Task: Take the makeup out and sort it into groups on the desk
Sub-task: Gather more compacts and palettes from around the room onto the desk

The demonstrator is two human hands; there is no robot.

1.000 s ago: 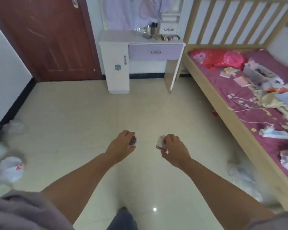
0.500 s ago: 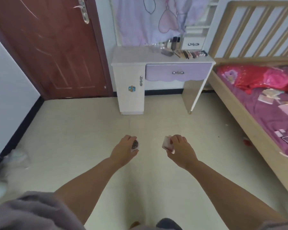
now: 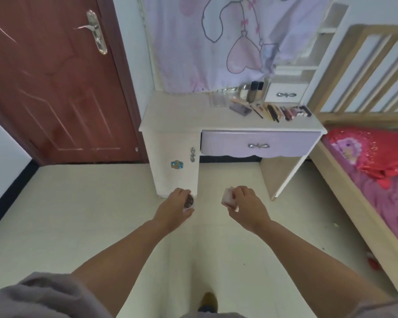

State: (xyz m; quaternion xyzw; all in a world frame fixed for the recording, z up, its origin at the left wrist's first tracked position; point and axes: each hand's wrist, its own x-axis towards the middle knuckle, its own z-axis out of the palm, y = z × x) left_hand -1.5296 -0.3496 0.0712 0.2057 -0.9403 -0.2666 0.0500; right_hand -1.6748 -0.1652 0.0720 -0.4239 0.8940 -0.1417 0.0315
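Note:
My left hand (image 3: 174, 208) grips a small round makeup pot (image 3: 189, 201) with a dark top. A small pink square compact (image 3: 229, 198) is held in my right hand (image 3: 248, 206). Both hands hang out in front of me above the floor, a short way before the white desk (image 3: 177, 115). On the desk's right half lie several makeup items (image 3: 283, 111) in a row: brushes, palettes and tubes. Two dark bottles (image 3: 255, 90) stand behind them.
The desk has a lilac drawer (image 3: 259, 143) and a white cupboard door (image 3: 177, 166). A brown door (image 3: 51, 83) stands at the left. A wooden bed (image 3: 363, 171) with a purple sheet and red bag runs along the right. A lilac cloth (image 3: 216, 42) hangs above the desk.
The desk has come nearer and larger in view as I walked towards it. Both hands keep hold of their items, in the same pose.

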